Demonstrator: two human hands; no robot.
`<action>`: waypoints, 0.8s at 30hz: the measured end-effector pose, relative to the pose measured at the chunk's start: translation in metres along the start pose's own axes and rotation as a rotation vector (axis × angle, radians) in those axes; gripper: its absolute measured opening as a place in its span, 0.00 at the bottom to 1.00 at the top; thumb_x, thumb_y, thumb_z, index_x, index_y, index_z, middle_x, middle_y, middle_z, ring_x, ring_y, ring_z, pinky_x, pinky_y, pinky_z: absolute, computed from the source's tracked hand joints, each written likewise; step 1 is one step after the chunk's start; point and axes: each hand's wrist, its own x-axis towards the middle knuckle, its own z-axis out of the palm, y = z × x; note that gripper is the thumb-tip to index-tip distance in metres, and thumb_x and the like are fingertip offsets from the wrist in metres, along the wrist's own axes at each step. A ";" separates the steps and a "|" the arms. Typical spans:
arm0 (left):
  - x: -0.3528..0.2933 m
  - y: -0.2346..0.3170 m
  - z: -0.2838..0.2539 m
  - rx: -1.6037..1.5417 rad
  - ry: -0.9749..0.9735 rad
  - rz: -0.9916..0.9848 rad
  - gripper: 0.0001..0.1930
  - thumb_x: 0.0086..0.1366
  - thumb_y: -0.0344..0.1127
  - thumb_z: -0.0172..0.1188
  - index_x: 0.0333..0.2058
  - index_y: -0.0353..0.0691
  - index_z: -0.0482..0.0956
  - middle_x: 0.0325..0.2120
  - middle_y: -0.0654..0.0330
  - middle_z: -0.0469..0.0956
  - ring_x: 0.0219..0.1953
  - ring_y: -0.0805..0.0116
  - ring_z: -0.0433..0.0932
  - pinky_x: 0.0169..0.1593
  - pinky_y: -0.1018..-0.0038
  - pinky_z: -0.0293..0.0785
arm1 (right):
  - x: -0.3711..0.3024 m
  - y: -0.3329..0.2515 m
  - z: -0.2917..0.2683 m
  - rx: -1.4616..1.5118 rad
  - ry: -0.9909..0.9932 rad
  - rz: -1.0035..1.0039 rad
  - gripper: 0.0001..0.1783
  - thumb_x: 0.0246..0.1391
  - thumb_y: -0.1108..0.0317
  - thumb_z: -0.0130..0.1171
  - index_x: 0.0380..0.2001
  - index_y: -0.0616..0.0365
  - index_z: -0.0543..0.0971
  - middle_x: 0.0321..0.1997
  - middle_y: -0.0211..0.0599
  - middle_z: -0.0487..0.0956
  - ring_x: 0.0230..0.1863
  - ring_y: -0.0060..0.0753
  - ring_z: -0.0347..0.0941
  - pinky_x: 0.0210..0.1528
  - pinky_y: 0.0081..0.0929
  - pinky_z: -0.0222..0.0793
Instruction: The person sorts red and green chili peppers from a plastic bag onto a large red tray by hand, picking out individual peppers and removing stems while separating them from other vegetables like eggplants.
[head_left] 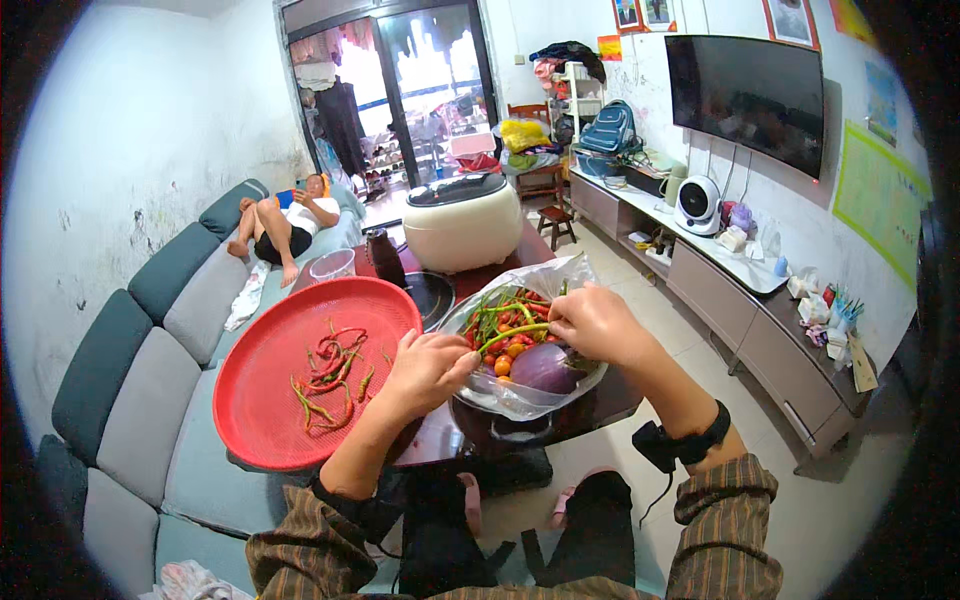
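My right hand pinches one end of a long green chili pepper above an open clear plastic bag. The thumb and fingertips of my left hand draw together at the pepper's other end; what they grip, if anything, is hidden. Inside the bag lie a purple eggplant, small orange and red tomatoes, and red and green chili peppers. Left of my left hand, a round red mesh basket holds several red and green chili peppers.
The bag stands on a dark glossy table. Behind it are a cream-coloured rounded appliance, a dark bottle and a clear plastic tub. A grey-green sofa runs along the left, where a person reclines. A low cabinet stands right.
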 end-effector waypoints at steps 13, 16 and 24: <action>0.094 -0.031 0.031 0.541 -0.428 -0.283 0.16 0.51 0.51 0.56 0.30 0.46 0.81 0.26 0.53 0.79 0.32 0.56 0.78 0.38 0.62 0.71 | -0.003 -0.005 0.020 -0.071 -0.004 -0.026 0.10 0.45 0.62 0.54 0.21 0.58 0.77 0.25 0.45 0.77 0.32 0.48 0.74 0.36 0.42 0.70; 0.097 -0.054 0.044 0.288 -0.484 -0.352 0.18 0.52 0.53 0.56 0.32 0.46 0.81 0.29 0.54 0.79 0.34 0.58 0.78 0.39 0.64 0.72 | -0.003 -0.009 0.022 -0.015 -0.019 -0.031 0.11 0.46 0.62 0.53 0.22 0.58 0.77 0.25 0.45 0.77 0.31 0.48 0.74 0.35 0.43 0.70; 0.070 -0.046 0.024 -0.183 0.129 -0.077 0.09 0.56 0.36 0.59 0.31 0.36 0.81 0.24 0.55 0.77 0.26 0.68 0.76 0.30 0.73 0.71 | -0.016 0.003 0.016 0.126 0.030 0.010 0.13 0.45 0.59 0.54 0.22 0.58 0.76 0.25 0.43 0.76 0.31 0.47 0.73 0.35 0.41 0.68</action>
